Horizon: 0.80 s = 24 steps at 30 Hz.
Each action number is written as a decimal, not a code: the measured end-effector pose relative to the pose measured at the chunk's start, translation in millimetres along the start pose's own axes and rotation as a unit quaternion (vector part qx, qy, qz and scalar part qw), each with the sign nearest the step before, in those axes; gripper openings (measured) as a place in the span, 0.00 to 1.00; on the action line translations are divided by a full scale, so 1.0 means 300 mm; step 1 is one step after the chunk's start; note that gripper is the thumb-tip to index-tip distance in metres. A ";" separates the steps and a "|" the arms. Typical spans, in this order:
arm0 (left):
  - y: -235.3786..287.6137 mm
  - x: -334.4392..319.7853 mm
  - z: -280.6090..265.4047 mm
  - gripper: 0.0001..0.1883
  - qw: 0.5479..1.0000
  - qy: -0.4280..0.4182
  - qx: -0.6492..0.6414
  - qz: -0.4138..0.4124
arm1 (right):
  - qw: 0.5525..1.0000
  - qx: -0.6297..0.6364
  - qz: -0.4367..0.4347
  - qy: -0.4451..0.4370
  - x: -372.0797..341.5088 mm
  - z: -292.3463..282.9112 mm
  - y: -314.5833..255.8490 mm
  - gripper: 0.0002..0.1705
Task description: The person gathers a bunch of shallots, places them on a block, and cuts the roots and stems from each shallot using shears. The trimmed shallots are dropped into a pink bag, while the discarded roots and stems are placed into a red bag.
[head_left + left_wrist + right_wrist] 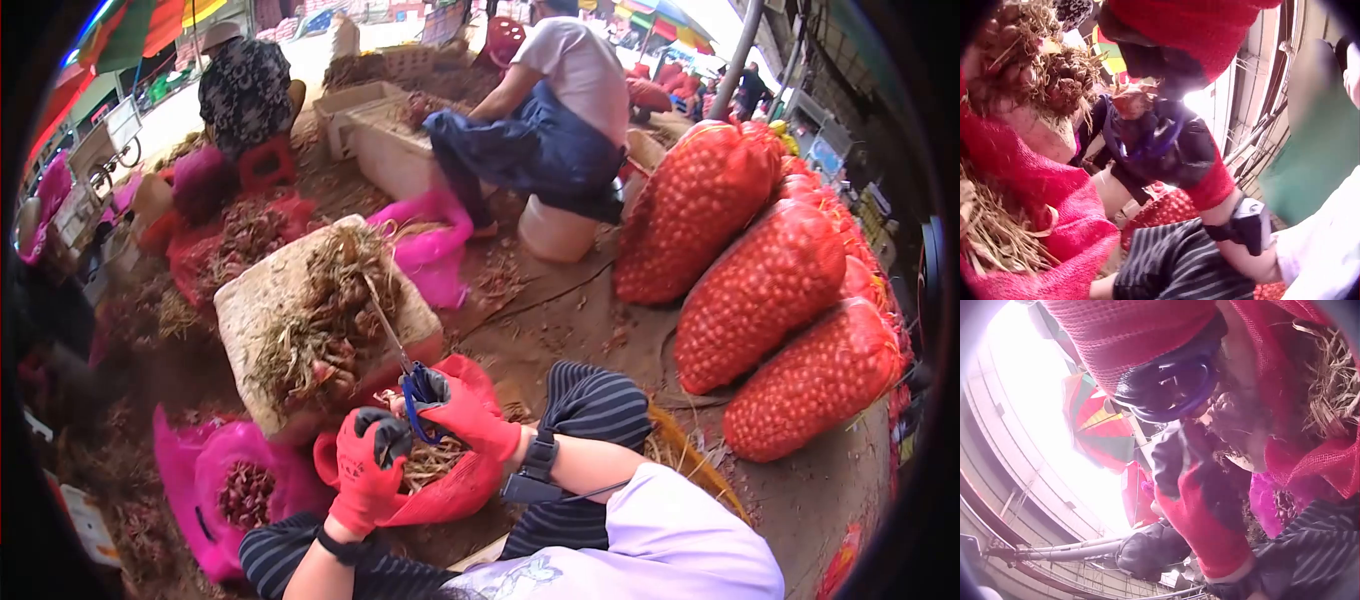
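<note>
Both hands wear red gloves with dark coated palms. My right hand [470, 412] grips scissors with blue handles [1200, 400], the blades pointing up and away toward a foam box [245, 315]. Beside it, my left hand [368, 468] has its fingers curled, and a small shallot [1131, 102] shows at its fingertips. On the box top lies a heap of shallots with dry stalks [312, 350]. Below my hands, a red mesh bag [450, 503] stands open with cut dry stalks [997, 228] inside.
A pink bag [190, 470] with shallots in its mouth lies on the left. Full red net sacks [755, 280] line the right side. Ahead, a person in a white shirt [580, 75] sits on a bucket [555, 235]; another person [245, 95] sits at the far left.
</note>
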<state>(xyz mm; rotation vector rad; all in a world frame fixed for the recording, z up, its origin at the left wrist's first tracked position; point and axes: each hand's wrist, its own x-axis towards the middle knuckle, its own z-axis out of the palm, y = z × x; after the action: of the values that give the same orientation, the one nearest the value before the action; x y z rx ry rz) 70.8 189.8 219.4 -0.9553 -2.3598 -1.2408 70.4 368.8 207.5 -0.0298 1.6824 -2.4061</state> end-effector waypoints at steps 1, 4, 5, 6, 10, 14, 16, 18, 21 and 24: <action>-0.013 -0.016 0.006 0.07 0.998 -0.005 -0.048 -0.044 | 1.000 -0.018 -0.015 0.005 0.002 -0.002 -0.007 0.18; -0.083 -0.051 0.016 0.05 0.968 -0.052 -0.183 -0.162 | 0.995 -0.079 -0.058 0.006 0.001 -0.010 0.042 0.23; -0.081 -0.047 0.019 0.05 0.947 -0.018 -0.240 -0.214 | 0.990 -0.111 -0.091 0.012 0.005 -0.009 0.074 0.23; -0.080 -0.042 0.020 0.06 0.918 0.015 -0.295 -0.264 | 0.982 -0.140 -0.124 0.019 0.005 0.003 0.074 0.24; -0.037 -0.033 0.010 0.08 0.838 0.017 -0.447 -0.313 | 0.929 -0.315 -0.188 0.046 -0.026 0.040 0.032 0.25; -0.092 -0.034 0.011 0.06 0.808 0.025 -0.455 -0.373 | 0.988 -0.090 -0.126 -0.029 -0.012 0.047 0.065 0.25; -0.091 -0.025 0.019 0.03 0.845 0.035 -0.408 -0.345 | 0.991 -0.073 -0.112 -0.031 -0.009 0.051 0.051 0.24; -0.126 -0.033 0.046 0.04 0.828 0.017 -0.413 -0.378 | 0.983 -0.104 -0.149 0.005 -0.025 0.057 0.027 0.24; -0.118 -0.006 -0.012 0.02 0.843 -0.073 -0.438 -0.303 | 0.982 -0.106 -0.150 0.041 -0.001 0.030 0.004 0.22; -0.128 -0.019 -0.043 0.01 0.826 -0.109 -0.443 -0.330 | 0.991 0.060 -0.112 0.028 0.041 -0.025 -0.029 0.20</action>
<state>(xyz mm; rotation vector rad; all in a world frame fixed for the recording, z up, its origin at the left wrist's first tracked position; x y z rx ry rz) 48.4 161.4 200.3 -0.4492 -2.3232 -2.7844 56.2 376.5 211.8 -0.1409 1.6326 -2.6925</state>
